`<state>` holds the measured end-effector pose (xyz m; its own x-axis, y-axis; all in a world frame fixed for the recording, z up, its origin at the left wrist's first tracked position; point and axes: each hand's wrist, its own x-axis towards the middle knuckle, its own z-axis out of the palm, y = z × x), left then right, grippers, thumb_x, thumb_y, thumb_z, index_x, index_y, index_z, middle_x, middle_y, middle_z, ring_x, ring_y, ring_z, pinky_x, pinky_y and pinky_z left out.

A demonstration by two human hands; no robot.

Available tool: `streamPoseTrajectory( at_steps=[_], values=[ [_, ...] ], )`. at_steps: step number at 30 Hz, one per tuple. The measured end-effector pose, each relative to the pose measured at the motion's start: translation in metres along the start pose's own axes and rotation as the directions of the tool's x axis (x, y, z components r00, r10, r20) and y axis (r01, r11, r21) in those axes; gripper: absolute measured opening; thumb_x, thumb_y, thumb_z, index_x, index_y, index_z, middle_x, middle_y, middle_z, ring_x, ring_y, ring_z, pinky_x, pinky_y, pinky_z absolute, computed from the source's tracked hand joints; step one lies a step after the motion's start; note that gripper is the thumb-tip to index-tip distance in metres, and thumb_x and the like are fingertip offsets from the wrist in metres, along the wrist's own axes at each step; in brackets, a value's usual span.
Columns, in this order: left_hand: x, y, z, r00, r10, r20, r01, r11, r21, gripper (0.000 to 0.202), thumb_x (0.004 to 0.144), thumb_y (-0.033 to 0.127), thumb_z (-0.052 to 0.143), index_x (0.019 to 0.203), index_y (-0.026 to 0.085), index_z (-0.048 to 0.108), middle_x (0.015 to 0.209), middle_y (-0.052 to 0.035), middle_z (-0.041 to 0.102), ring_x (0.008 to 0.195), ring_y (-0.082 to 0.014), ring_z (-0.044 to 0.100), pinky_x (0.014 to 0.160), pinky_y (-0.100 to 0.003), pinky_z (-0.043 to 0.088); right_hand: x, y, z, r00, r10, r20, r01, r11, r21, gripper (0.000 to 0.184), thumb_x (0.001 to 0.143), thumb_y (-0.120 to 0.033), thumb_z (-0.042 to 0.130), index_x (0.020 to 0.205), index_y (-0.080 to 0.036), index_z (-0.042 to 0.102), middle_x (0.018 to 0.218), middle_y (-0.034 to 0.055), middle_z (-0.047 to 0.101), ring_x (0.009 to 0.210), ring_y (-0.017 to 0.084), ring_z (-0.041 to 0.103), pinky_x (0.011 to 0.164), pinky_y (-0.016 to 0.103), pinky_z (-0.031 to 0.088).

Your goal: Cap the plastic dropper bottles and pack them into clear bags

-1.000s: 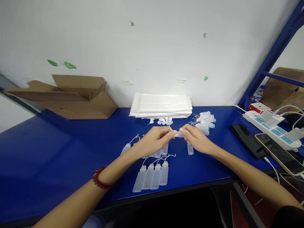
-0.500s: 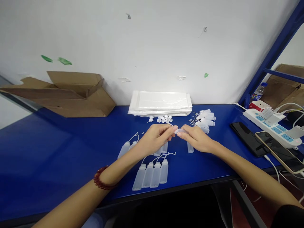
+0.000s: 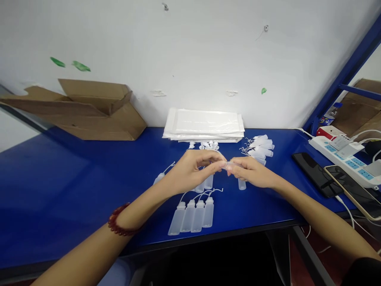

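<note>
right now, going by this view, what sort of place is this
Probably a small workshop or workbench area: a row of translucent plastic bottles lies on a blue table, with an open cardboard box and a stack of white packets at the back.

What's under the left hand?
Parts of translucent bottles show on the blue table beneath the left hand; the rest is covered, so I can't count them.

"What's hidden of the translucent piece [image 3: 233, 163]?"
"Most of it, behind the left hand [image 3: 195, 170] and right hand [image 3: 253, 171]."
"And back from the table [image 3: 89, 178]'s front edge?"
"The left hand and forearm [image 3: 143, 210] mask parts of several bottles [image 3: 209, 182]."
"Along the far edge?"
"White pieces [image 3: 211, 145], too small to identify; the carton [image 3: 119, 123]'s left flap is cut off."
</note>
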<state>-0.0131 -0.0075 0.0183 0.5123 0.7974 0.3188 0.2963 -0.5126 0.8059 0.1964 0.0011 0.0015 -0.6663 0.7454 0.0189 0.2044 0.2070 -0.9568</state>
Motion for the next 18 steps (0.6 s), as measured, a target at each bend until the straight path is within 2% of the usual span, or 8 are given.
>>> streamPoseTrajectory(
  at_steps=[3, 5, 7, 9, 12, 18],
  values=[
    [0.001, -0.002, -0.003, 0.994, -0.097, 0.050, 0.098, 0.995, -0.010, 0.022, 0.086, 0.037, 0.062, 0.082, 0.019, 0.074, 0.085, -0.0048, 0.074, 0.070, -0.0139, 0.063, 0.063, -0.025, 0.053, -0.002, -0.002, 0.001, 0.992, -0.108, -0.066, 0.085, 0.955, -0.284, 0.037, 0.094, -0.050, 0.051, 0.085, -0.016, 0.061, 0.067, -0.0032, 0.049, 0.057, 0.009, 0.042, 0.055, 0.024, 0.033],
    [0.001, -0.002, -0.004, 0.987, -0.137, 0.079, 0.138, 0.990, -0.005, 0.026, 0.087, 0.040, 0.061, 0.083, 0.018, 0.075, 0.083, -0.0052, 0.074, 0.070, -0.0145, 0.064, 0.062, -0.025, 0.054, -0.003, -0.002, 0.002, 0.981, -0.176, -0.086, 0.129, 0.911, -0.392, 0.032, 0.096, -0.045, 0.049, 0.090, -0.016, 0.061, 0.069, -0.0023, 0.053, 0.059, 0.010, 0.045, 0.058, 0.024, 0.034],
    [0.002, -0.003, -0.003, 0.989, -0.130, 0.070, 0.132, 0.991, -0.021, 0.028, 0.088, 0.040, 0.060, 0.081, 0.018, 0.075, 0.080, -0.0053, 0.074, 0.070, -0.0146, 0.064, 0.061, -0.025, 0.054, -0.003, -0.002, 0.003, 0.962, -0.253, -0.104, 0.175, 0.860, -0.479, 0.029, 0.097, -0.041, 0.048, 0.089, -0.016, 0.060, 0.073, -0.0005, 0.056, 0.062, 0.012, 0.049, 0.061, 0.025, 0.036],
    [0.002, -0.003, -0.002, 0.994, -0.106, 0.026, 0.107, 0.993, -0.057, 0.025, 0.087, 0.038, 0.061, 0.080, 0.018, 0.075, 0.083, -0.0051, 0.074, 0.069, -0.0139, 0.063, 0.059, -0.023, 0.054, -0.003, 0.000, 0.004, 0.942, -0.317, -0.109, 0.209, 0.811, -0.546, 0.029, 0.098, -0.040, 0.046, 0.088, -0.016, 0.058, 0.076, 0.0012, 0.058, 0.066, 0.013, 0.051, 0.064, 0.026, 0.037],
    [0.004, -0.002, -0.002, 0.996, -0.092, -0.009, 0.091, 0.992, -0.084, 0.021, 0.086, 0.035, 0.062, 0.080, 0.019, 0.074, 0.080, -0.0038, 0.073, 0.066, -0.0124, 0.063, 0.056, -0.021, 0.053, -0.001, 0.005, 0.005, 0.930, -0.346, -0.124, 0.203, 0.763, -0.614, 0.031, 0.099, -0.042, 0.043, 0.090, -0.016, 0.057, 0.077, 0.0028, 0.059, 0.067, 0.015, 0.052, 0.065, 0.027, 0.038],
    [0.004, -0.001, -0.003, 0.991, -0.076, 0.107, 0.076, 0.997, 0.003, 0.032, 0.093, 0.034, 0.051, 0.071, 0.016, 0.067, 0.066, -0.0014, 0.069, 0.056, -0.0097, 0.061, 0.054, -0.020, 0.052, -0.001, 0.011, 0.006, 0.924, -0.347, -0.160, 0.163, 0.737, -0.656, 0.035, 0.099, -0.046, 0.040, 0.090, -0.016, 0.055, 0.076, 0.0028, 0.056, 0.066, 0.015, 0.050, 0.062, 0.027, 0.036]
  ],
)
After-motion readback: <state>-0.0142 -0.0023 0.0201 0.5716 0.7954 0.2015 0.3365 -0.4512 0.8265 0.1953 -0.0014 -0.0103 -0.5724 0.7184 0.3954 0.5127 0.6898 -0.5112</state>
